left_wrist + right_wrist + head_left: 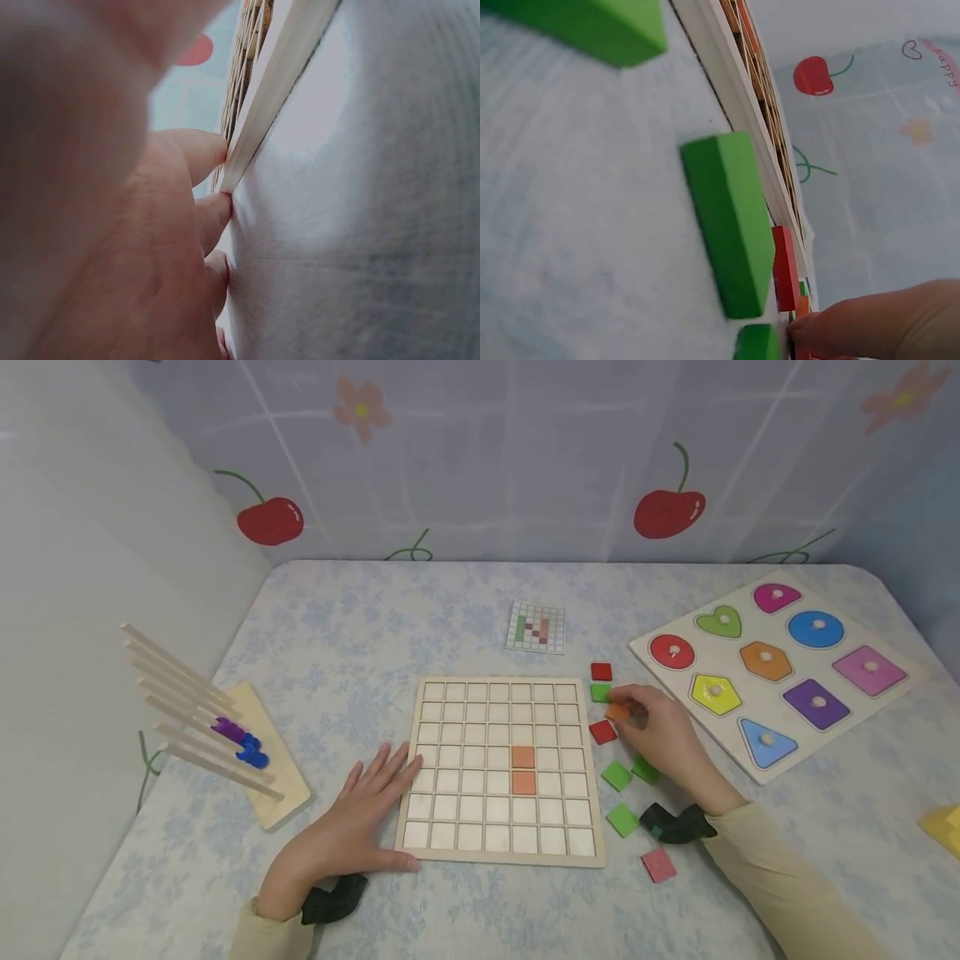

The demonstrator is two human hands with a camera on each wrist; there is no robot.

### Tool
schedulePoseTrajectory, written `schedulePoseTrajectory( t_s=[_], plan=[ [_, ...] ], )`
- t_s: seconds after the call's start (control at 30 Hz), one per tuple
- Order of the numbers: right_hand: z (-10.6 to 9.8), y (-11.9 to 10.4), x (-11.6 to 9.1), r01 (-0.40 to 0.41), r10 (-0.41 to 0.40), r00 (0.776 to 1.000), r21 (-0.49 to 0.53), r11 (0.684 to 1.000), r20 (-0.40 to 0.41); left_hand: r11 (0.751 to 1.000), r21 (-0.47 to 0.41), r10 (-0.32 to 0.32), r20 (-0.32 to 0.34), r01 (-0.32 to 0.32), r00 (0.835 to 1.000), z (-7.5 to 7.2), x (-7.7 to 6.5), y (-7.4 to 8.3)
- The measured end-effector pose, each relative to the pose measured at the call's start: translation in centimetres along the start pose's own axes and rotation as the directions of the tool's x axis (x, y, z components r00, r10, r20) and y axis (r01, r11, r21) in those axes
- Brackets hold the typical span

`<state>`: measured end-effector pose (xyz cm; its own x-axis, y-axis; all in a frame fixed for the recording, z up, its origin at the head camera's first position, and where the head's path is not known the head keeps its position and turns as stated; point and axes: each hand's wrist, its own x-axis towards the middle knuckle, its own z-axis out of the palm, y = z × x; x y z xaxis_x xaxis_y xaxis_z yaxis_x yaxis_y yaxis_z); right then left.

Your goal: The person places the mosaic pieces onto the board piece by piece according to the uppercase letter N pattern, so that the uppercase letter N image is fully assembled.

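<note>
A wooden grid board [465, 857] lies in the middle of the table, with two orange square tiles [522, 769] set one above the other in its cells. My left hand [358, 827] rests flat at the board's left edge, fingers straight and touching the frame; the left wrist view shows its fingertips [214, 154] against the rim. Right of the board, my right hand [663, 731] pinches an orange tile [618, 711] between thumb and fingers. Around it lie red tiles [602, 732], green tiles [617, 776] and a pinkish-red tile [659, 865].
A small pattern card [536, 627] lies beyond the board. To the right is a shape puzzle board [765, 660] with knobbed pieces. On the left stands a wooden base [279, 802] with upright pegs and blue and purple pieces. A yellow object [941, 828] sits at the far right.
</note>
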<state>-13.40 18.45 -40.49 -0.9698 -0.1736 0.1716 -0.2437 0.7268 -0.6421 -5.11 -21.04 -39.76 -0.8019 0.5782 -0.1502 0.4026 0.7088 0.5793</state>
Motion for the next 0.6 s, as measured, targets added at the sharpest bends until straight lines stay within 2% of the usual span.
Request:
schedulePoseTrajectory(
  t_s=[0.2, 0.37, 0.47, 0.6],
  plan=[
    [-0.8, -0.8, 0.0, 0.024, -0.024, 1.0, 0.058, 0.998, -0.014, 1.0, -0.005, -0.007, 0.004, 0.007, 1.0, 0.0, 0.0, 0.0],
    [-1.1, -2.9, 0.2, 0.114, -0.114, 0.993, 0.094, 0.989, -0.008, 1.0, 0.003, -0.001, -0.006, 0.001, 1.0, 0.1, -0.1, -0.1],
    [-0.6, -4.2, 0.5, 0.167, -0.172, 0.985, 0.129, 0.977, 0.026, 1.0, 0.0, 0.002, -0.007, -0.002, 1.0, 0.1, -0.1, -0.1],
    [1.0, -5.5, 0.9, 0.191, -0.211, 0.974, 0.195, 0.962, 0.086, 1.0, -0.011, -0.005, -0.013, 0.005, 1.0, 0.2, -0.1, 0.0]
  ],
)
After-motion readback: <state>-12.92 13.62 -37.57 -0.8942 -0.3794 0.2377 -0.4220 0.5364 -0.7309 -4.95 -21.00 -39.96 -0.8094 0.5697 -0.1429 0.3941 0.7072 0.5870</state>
